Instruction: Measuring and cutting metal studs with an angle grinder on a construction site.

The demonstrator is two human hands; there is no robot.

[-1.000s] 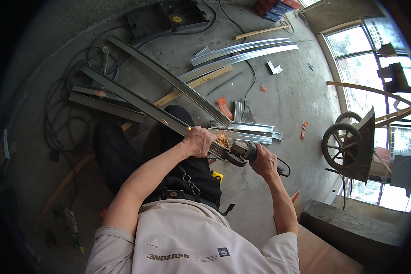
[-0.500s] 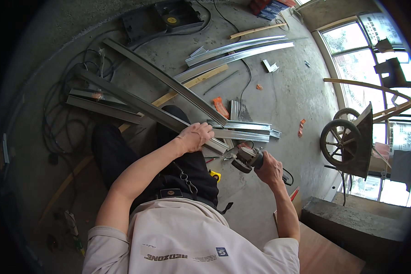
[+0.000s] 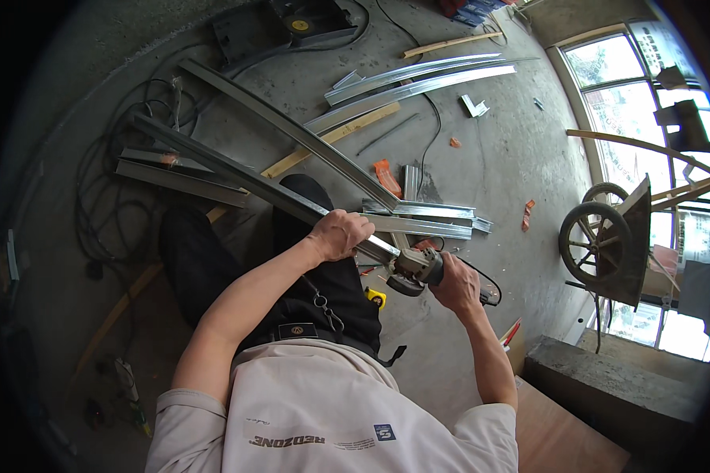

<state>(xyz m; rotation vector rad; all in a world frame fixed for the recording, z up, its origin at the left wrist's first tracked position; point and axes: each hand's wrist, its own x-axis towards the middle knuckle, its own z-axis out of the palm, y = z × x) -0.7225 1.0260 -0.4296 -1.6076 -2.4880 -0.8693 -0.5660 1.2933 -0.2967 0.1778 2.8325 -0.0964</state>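
Note:
My left hand [image 3: 341, 235] is closed around a long metal channel [image 3: 252, 183] that slants down across my leg from the upper left. In my right hand [image 3: 456, 284] is an angle grinder [image 3: 415, 269], gripped by its body. The grinder's head meets the channel's near end; whether the disc touches the metal is hard to make out. Another long metal channel [image 3: 292, 138] runs beside the held one. Shorter metal channel pieces [image 3: 434, 226] lie just beyond the grinder. A yellow tape measure [image 3: 375, 298] rests on the floor beside my thigh.
More metal channels [image 3: 418, 96] and a wooden strip [image 3: 331, 140] lie farther off. Black cables [image 3: 95, 201] loop on the left floor. An open black tool case [image 3: 284, 31] sits at the back. On the right stand a wheeled cart [image 3: 607, 244] and a concrete ledge [image 3: 615, 378].
My right hand has brought the angle grinder leftward, up against the end of the channel. My left hand keeps its hold on the channel.

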